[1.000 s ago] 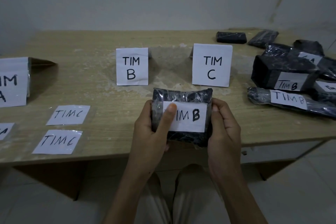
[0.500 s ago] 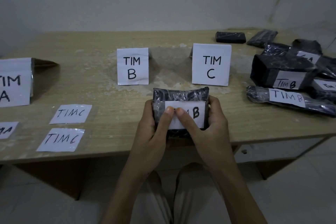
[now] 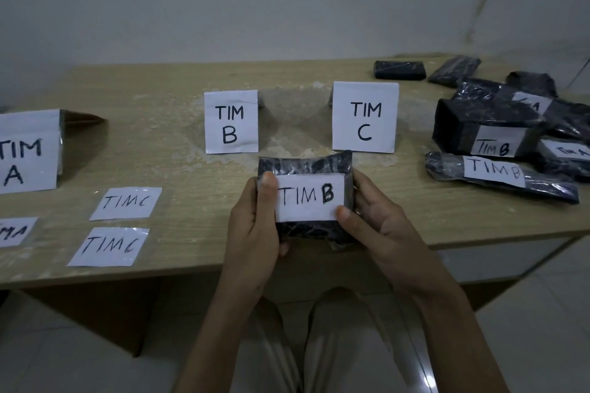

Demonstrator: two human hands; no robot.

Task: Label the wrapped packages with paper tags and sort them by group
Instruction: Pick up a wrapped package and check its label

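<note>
A black plastic-wrapped package (image 3: 305, 165) sits between both hands over the table's (image 3: 191, 175) near edge, left hand (image 3: 252, 226) and right hand (image 3: 375, 225) gripping its short sides, thumbs on the "TIM B" tag (image 3: 309, 196). It looks light and slightly soft, its film slick; side grips suit it.

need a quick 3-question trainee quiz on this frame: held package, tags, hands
1. True or false: the left hand and the right hand both grip the wrapped package.
2. The tag on that package reads: A) TIM A; B) TIM B; C) TIM C.
3. Fill in: ___ loose TIM C tags lie flat on the table, to the left of the hands.
Key: 1 true; 2 B; 3 two.
</note>
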